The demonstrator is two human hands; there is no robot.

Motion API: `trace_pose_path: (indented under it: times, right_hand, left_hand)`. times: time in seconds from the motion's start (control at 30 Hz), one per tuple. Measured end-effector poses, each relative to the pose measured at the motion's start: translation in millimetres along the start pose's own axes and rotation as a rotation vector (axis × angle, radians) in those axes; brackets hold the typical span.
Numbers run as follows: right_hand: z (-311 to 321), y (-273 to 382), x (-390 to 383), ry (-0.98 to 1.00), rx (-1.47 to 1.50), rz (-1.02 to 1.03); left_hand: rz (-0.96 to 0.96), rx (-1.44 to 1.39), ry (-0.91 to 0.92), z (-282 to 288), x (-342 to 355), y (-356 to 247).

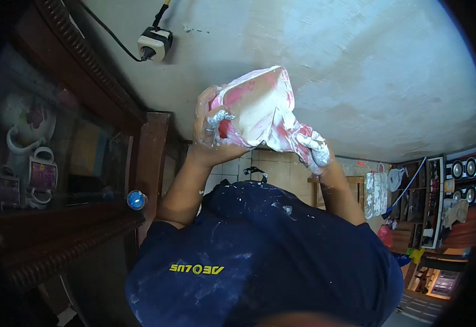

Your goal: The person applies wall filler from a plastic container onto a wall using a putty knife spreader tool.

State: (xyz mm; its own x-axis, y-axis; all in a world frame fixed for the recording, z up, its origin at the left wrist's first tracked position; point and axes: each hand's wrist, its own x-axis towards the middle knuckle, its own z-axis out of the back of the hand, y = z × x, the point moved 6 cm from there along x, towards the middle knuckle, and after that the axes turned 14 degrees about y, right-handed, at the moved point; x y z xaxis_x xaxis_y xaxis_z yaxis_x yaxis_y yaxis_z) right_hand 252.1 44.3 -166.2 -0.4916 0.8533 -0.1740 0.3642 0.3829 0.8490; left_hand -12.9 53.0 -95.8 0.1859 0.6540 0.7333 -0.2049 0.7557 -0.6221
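Both hands hold a pink plastic bag [257, 109] thickly smeared with white paste, raised in front of my chest before the wall. My left hand [211, 122] is closed round the bag's left side, and its thumb is coated with paste. On the lower right, my right hand [317, 150] grips a bunched, twisted part of the bag. White paste covers its fingers too. The bag's upper part spreads out broad and fairly flat, with pink showing through the white in places. Whatever lies inside the bag is hidden.
A pale wall [368, 71] with damp-looking patches stands ahead, with a power socket [155, 43] and cables. At left is a dark wooden cabinet [156, 158] with cups [43, 169] behind glass and a blue round lid [136, 200] beside it. Speakers [464, 169] stand far right.
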Motion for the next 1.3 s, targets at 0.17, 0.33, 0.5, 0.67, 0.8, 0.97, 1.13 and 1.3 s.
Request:
trace_pose_path:
  times: [0.17,0.33,0.5,0.67,0.8,0.97,1.13,1.3]
  right_hand:
    - [48.4,5.7,-46.8,0.115,0.109,-0.129]
    - [80.8,86.0,-87.9,0.152,0.002,0.031]
    - [53.9,190.5,-91.8,-0.17,-1.204,0.028]
    - [41.8,184.4,-96.9,-0.008,-2.146,0.196]
    - [56.6,134.4,-112.0,0.22,-2.301,-0.217]
    - [82.7,121.0,-132.8,0.401,-2.127,-0.256]
    - [139.8,164.1,-126.6,0.274,-1.189,-0.242]
    - [210.8,165.0,-123.2,0.078,-0.306,0.018]
  left_hand:
    - [-0.032,0.055,0.028,-46.0,23.9,-11.1]
    - [-0.03,0.032,-0.053,-91.2,53.6,-44.7]
    - [-0.033,0.075,-0.02,-123.7,61.3,-44.1]
    - [-0.162,0.306,0.029,-180.1,79.8,-80.6]
    - [-0.005,0.161,-0.033,-208.5,73.6,-81.8]
    - [-0.006,0.221,-0.08,-217.6,74.0,-77.8]
    - [0.003,0.387,0.011,-219.2,76.0,-83.6]
    - [0.054,0.079,0.03,-228.9,59.4,-66.3]
